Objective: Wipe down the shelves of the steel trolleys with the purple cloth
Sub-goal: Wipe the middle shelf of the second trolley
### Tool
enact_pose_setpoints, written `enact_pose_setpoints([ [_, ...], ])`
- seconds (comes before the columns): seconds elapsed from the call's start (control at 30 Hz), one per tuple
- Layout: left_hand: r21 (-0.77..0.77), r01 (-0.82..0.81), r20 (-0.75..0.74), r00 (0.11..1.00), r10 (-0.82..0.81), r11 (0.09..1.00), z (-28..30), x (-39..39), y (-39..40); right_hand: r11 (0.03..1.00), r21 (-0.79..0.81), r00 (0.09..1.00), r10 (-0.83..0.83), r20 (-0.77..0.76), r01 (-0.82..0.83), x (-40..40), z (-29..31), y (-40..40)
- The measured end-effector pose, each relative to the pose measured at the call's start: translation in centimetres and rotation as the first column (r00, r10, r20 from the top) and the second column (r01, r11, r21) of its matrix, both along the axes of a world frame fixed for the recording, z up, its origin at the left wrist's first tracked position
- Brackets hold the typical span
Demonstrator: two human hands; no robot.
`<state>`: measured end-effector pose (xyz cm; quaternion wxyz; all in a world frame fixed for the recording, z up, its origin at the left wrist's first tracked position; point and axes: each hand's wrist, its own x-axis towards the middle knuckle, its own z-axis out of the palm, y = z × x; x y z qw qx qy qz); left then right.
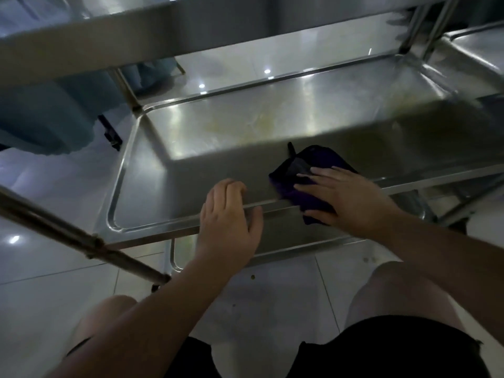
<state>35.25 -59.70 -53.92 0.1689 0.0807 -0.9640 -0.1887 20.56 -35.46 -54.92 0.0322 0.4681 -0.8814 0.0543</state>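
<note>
Bare knees [403, 290] nearest, left hand [229, 214] gripping shelf rim [152, 231], right hand [346, 199] flat, pressing purple cloth [313, 165]

My head view is dim and bluish, overhead lamps glinting as small white spots on the floor tiles [54, 257], soft glare streaks across the steel shelf [245, 126], its near edge in shadow, wide-angle bending at the corners, upper shelf [109, 31] smeared with blur
</note>
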Motion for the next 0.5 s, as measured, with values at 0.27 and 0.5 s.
enact_pose_setpoints([
  [0.27,-0.207,0.072,0.126,0.991,-0.047,0.976,-0.2,-2.4,4.0,0.99,-0.055,0.992,-0.128,-0.001,0.127,-4.3,0.1,11.0],
  [0.5,-0.254,0.373,0.216,0.921,-0.324,0.892,-0.8,-7.5,12.7,0.977,-0.098,0.981,-0.186,0.063,0.192,-3.8,0.4,11.5],
])
